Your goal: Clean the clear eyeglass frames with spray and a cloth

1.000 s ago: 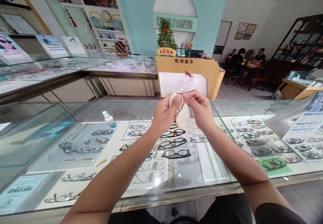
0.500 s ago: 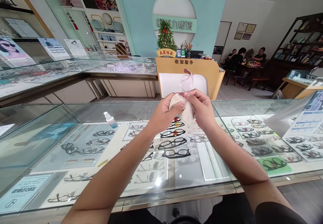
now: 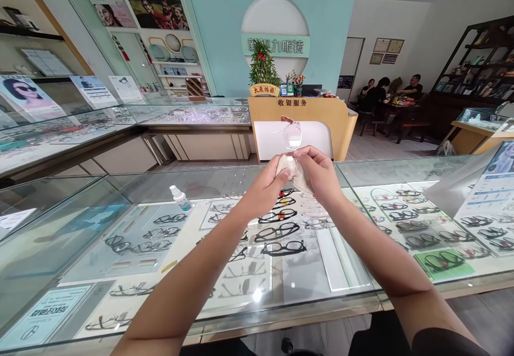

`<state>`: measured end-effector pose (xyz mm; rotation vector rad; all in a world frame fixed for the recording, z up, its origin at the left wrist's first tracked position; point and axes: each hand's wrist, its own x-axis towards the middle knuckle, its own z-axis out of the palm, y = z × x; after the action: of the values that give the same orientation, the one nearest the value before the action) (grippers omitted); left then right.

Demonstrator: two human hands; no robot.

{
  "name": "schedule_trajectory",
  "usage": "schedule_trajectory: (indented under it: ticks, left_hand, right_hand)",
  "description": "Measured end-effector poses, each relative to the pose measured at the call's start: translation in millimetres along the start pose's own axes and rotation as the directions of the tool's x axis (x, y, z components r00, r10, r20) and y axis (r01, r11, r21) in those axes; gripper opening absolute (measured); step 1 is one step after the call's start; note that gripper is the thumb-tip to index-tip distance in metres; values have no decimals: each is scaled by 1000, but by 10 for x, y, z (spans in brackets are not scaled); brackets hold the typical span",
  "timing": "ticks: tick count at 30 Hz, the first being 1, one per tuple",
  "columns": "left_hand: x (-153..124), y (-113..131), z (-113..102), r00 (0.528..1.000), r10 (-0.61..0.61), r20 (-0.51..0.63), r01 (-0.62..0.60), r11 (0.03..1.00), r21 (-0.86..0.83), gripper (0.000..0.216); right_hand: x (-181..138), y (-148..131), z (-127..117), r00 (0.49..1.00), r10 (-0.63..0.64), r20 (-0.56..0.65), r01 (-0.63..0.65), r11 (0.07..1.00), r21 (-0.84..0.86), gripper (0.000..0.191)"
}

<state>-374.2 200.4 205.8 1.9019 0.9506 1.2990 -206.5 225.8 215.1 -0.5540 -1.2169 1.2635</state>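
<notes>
Both hands are raised above the glass display counter, around one pair of clear-rimmed eyeglasses (image 3: 293,137) held on end. My left hand (image 3: 263,184) is closed, pinching a cream cloth (image 3: 286,163) over the lower lens, its thumb pressing from the near side. The fingers of my right hand (image 3: 320,173) pinch the eyeglasses near the bridge, with part of the cloth hanging beside them. The upper lens and a reddish temple tip (image 3: 286,119) stick up above the hands. The fingertips behind the cloth are hidden.
A white spray bottle (image 3: 180,198) stands on the glass counter (image 3: 225,313), left of my hands. Rows of black-framed glasses (image 3: 284,247) lie beneath the glass. A wooden cashier desk (image 3: 341,126) stands ahead. Several people (image 3: 375,99) sit at a table far right.
The cloth is bunched up smaller around the lower lens and hangs down less. The upper lens has turned slightly and catches a bright reflection. The camera view has shifted a little.
</notes>
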Motion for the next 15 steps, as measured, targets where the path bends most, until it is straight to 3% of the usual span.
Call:
schedule_trajectory:
  ticks: [3, 12, 14, 15]
  left_hand:
    - [8, -9, -28, 999, -20, 33, 20, 1000, 15, 43]
    - [14, 78, 16, 980, 33, -197, -32, 999, 11, 57]
    - [35, 82, -42, 980, 7, -201, -7, 1000, 0, 63]
    - [46, 82, -77, 983, -14, -185, 11, 1000, -17, 65]
  right_hand:
    - [-7, -13, 3, 1000, 8, -22, -8, 1000, -21, 31]
    - [-96, -51, 30, 991, -119, 69, 131, 969, -207, 35]
    - [-85, -60, -34, 962, -259, 86, 271, 878, -395, 31]
    - [-77, -70, -73, 925, -363, 115, 366, 768, -526, 28]
